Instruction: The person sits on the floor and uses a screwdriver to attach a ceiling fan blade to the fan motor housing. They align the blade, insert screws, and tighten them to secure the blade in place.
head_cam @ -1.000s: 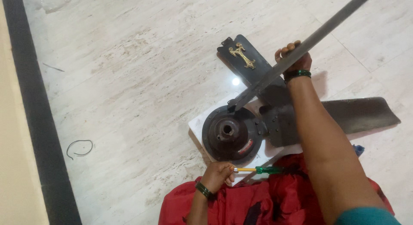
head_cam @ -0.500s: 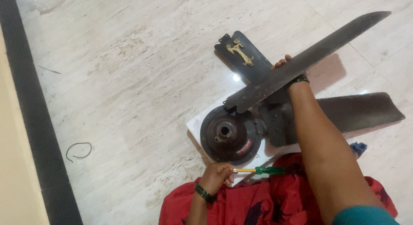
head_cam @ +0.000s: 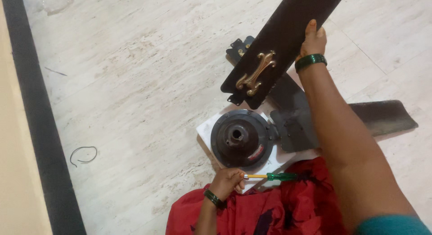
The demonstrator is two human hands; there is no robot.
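Nearest, at six o'clock, red cloth [head_cam: 270, 212] covers the person's lap on a pale marble floor [head_cam: 135, 82]. Just above it, the left hand [head_cam: 227, 183] is clenched around the shaft of a screwdriver [head_cam: 270, 176], whose green handle points toward three o'clock. Directly beyond the hand, near the centre, a round dark fan motor [head_cam: 240, 138] lies on a white sheet [head_cam: 207, 127], with a dark blade [head_cam: 382, 118] bolted to it and stretching toward three o'clock. From five o'clock the right arm reaches up to one o'clock, where the right hand [head_cam: 312, 39], a green bangle [head_cam: 310, 62] at its wrist, grasps the edge of a detached black fan blade [head_cam: 288, 37] with a brass ornament [head_cam: 256, 73], lifted above the motor and tilted. Behind it another blade bracket [head_cam: 238, 46] rests on the floor. Far off at eight o'clock lies a small wire loop [head_cam: 83, 155] beside a dark floor border [head_cam: 40, 127].
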